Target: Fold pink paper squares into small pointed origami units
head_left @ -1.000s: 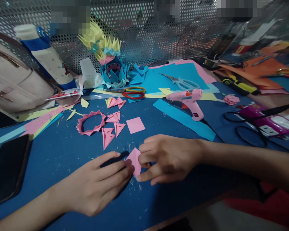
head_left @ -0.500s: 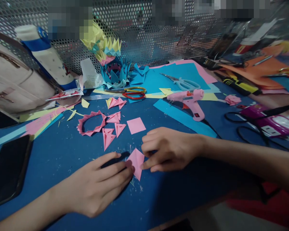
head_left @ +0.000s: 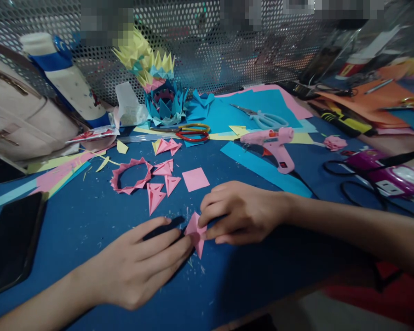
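Observation:
A small piece of pink origami paper (head_left: pixel 196 234), folded to a kite-like point, lies on the blue table between my hands. My left hand (head_left: pixel 143 259) holds its left edge with the fingertips, the thumb side hidden underneath. From the right, my right hand (head_left: pixel 239 214) pinches the paper's right edge with curled fingers. Just beyond sits a flat pink paper square (head_left: pixel 196 179). To its left are a ring of folded pink pieces (head_left: pixel 131 177) and several loose folded pink triangles (head_left: pixel 156 197).
A pink glue gun (head_left: pixel 272 142) lies on its side with its cord trailing right. Behind are red-and-yellow scissors (head_left: pixel 193 132), light-blue scissors (head_left: pixel 262 118) and a paper model (head_left: pixel 165 103). A phone (head_left: pixel 14 243) is at left, a purple power strip (head_left: pixel 388 172) at right.
My right fingers have shifted slightly left over the paper's right edge. That edge now looks drawn inward, so the paper shows narrower. My left hand has barely moved.

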`<move>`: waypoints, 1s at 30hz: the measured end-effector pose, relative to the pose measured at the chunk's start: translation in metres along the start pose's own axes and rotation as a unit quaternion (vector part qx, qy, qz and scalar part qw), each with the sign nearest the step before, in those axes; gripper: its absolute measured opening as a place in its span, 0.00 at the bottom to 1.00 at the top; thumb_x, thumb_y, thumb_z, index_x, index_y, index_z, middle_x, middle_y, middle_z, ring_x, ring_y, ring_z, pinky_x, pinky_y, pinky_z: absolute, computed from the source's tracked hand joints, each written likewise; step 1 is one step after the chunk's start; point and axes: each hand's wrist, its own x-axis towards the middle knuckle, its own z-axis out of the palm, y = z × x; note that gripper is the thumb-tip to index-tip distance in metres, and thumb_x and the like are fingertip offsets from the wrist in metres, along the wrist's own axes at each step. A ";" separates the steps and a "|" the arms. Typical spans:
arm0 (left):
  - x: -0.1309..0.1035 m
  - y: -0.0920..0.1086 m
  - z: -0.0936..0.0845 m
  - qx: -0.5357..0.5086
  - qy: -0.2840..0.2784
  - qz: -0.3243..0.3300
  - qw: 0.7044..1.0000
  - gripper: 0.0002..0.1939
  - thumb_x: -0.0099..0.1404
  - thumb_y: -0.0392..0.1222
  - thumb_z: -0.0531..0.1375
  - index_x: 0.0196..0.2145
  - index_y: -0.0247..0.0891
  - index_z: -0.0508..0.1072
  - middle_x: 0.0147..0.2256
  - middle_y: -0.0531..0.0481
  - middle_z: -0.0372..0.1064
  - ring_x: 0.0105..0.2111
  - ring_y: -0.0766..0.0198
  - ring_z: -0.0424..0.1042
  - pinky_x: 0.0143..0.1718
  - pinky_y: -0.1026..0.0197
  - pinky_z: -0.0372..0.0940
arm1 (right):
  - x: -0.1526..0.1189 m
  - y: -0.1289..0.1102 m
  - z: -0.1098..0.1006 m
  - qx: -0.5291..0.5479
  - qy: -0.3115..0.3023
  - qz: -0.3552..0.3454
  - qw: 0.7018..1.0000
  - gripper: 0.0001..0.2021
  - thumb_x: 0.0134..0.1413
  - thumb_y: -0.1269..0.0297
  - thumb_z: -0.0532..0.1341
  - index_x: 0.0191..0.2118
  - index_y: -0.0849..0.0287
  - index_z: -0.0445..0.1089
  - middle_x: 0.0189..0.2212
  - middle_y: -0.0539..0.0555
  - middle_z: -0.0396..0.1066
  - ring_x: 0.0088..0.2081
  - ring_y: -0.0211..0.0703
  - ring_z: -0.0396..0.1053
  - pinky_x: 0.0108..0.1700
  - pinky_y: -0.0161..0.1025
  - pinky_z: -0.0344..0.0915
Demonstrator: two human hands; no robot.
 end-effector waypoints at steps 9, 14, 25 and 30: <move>-0.001 -0.001 -0.001 -0.001 -0.021 0.004 1.000 0.22 0.77 0.31 0.43 0.50 0.29 0.76 0.53 0.46 0.75 0.54 0.60 0.71 0.70 0.53 0.42 | 0.000 -0.001 0.000 -0.008 -0.012 0.007 1.000 0.10 0.67 0.62 0.57 0.44 0.58 0.74 0.42 0.55 0.76 0.45 0.43 0.71 0.44 0.41 0.63; -0.003 -0.001 -0.002 -0.018 -0.022 0.007 1.000 0.21 0.76 0.31 0.43 0.51 0.29 0.75 0.54 0.47 0.74 0.55 0.62 0.70 0.70 0.55 0.45 | 0.001 -0.001 0.000 0.000 -0.010 0.007 1.000 0.09 0.67 0.63 0.58 0.44 0.59 0.74 0.42 0.54 0.76 0.45 0.43 0.71 0.44 0.41 0.63; -0.010 0.000 0.002 -0.005 -0.055 0.019 0.998 0.25 0.77 0.32 0.38 0.61 0.26 0.67 0.62 0.41 0.64 0.64 0.56 0.62 0.69 0.50 0.46 | 0.001 -0.002 -0.001 0.001 -0.014 0.015 1.000 0.10 0.68 0.63 0.56 0.43 0.57 0.74 0.43 0.54 0.77 0.45 0.41 0.71 0.45 0.40 0.63; -0.007 0.000 0.000 0.011 -0.053 0.032 0.998 0.25 0.77 0.32 0.39 0.60 0.27 0.69 0.61 0.42 0.65 0.62 0.56 0.64 0.70 0.49 0.45 | 0.001 -0.002 -0.002 0.003 -0.013 0.008 1.000 0.09 0.67 0.63 0.57 0.45 0.57 0.74 0.43 0.53 0.77 0.45 0.42 0.71 0.45 0.40 0.63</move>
